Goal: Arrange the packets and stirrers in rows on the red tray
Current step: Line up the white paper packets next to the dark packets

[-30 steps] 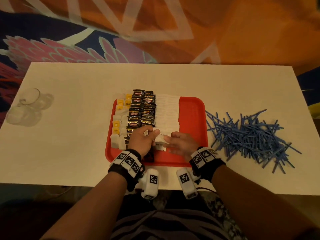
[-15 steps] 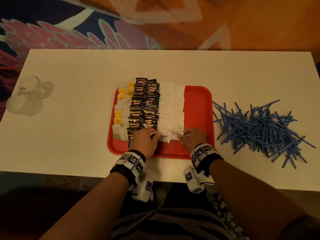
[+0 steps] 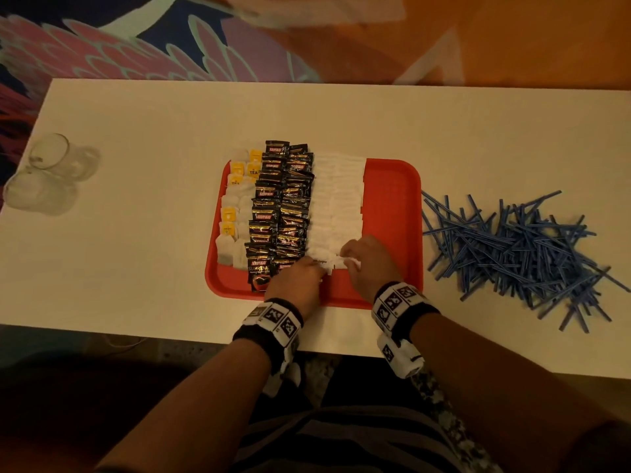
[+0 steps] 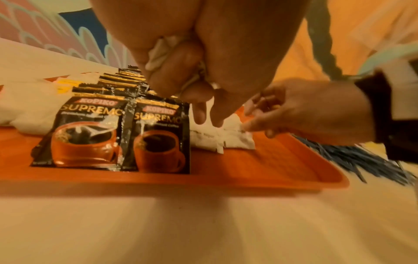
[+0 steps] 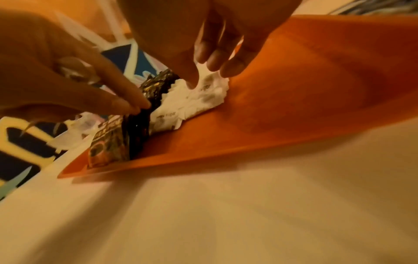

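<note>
The red tray point(image 3: 392, 206) holds tea bags point(image 3: 235, 203) at the left, two columns of black coffee packets point(image 3: 280, 213) and two columns of white sugar packets point(image 3: 336, 199). Both hands are at the near end of the sugar columns. My left hand point(image 3: 316, 268) grips spare white packets point(image 4: 158, 51) in its curled fingers, while its fingertips point(image 4: 201, 116) touch the nearest sugar packet point(image 4: 203, 139). My right hand point(image 3: 348, 259) pinches the neighbouring white packet point(image 5: 208, 91) between thumb and fingers. Blue stirrers point(image 3: 512, 244) lie in a loose heap on the table, right of the tray.
The white table point(image 3: 136, 233) carries clear glasses point(image 3: 47, 175) at its far left edge. The tray's right strip point(image 3: 392, 233) is bare red plastic. A patterned orange, pink and blue floor lies beyond the table.
Both hands have shifted slightly right along the tray's near end, onto the white sugar columns. The camera has tilted, so the tray sits higher in view.
</note>
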Tool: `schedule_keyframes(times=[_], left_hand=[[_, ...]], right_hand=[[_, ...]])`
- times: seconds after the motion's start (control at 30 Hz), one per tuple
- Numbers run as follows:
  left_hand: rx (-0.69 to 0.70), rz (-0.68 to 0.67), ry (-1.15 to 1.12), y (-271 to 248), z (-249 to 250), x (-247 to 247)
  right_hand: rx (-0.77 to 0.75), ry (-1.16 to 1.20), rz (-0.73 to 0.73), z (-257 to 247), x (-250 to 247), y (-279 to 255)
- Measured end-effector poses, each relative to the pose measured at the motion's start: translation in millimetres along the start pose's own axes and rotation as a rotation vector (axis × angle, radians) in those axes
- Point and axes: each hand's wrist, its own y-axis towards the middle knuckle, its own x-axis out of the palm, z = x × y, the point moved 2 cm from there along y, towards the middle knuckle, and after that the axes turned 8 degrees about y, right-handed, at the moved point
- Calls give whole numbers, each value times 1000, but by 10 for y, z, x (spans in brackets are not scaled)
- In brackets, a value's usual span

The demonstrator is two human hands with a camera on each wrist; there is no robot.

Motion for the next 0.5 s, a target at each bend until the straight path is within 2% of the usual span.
schedule_keyframes(times=[0.17, 0.27, 0.5], left_hand=[[-62, -74, 154, -14, 116, 77], [-91, -92, 139, 24, 150, 76], [-57, -18, 51, 78, 112, 86]], right_hand=[[43, -88, -86, -17, 75, 68], [55, -82, -86, -15, 81, 91], [39, -43, -82, 35, 72, 97]])
